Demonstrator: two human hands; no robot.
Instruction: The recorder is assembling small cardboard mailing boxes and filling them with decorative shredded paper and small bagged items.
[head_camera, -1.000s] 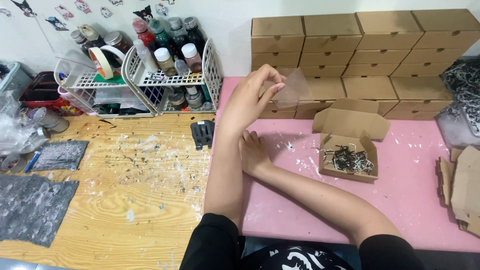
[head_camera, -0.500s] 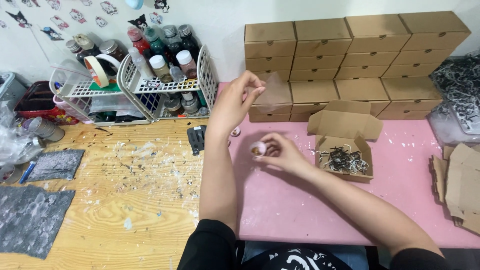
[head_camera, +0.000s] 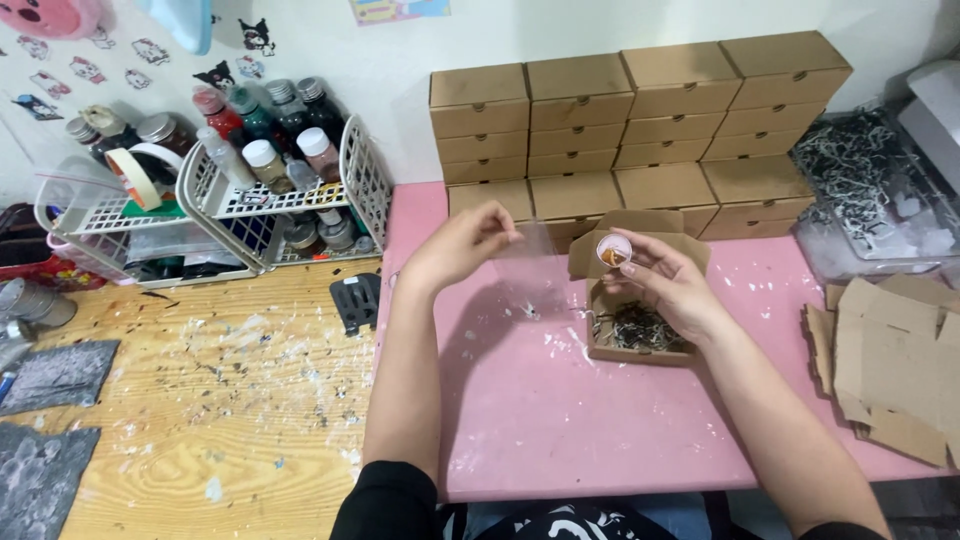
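While hovering above the pink surface (head_camera: 560, 400), left hand (head_camera: 455, 245) is pinching a clear plastic bag (head_camera: 535, 262) | right hand (head_camera: 665, 280) is gripping a small round pot (head_camera: 613, 250) over the open cardboard box (head_camera: 640, 335)

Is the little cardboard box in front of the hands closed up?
No, the small brown cardboard box on the pink mat lies open, its lid flap raised, with dark shredded paper showing inside.
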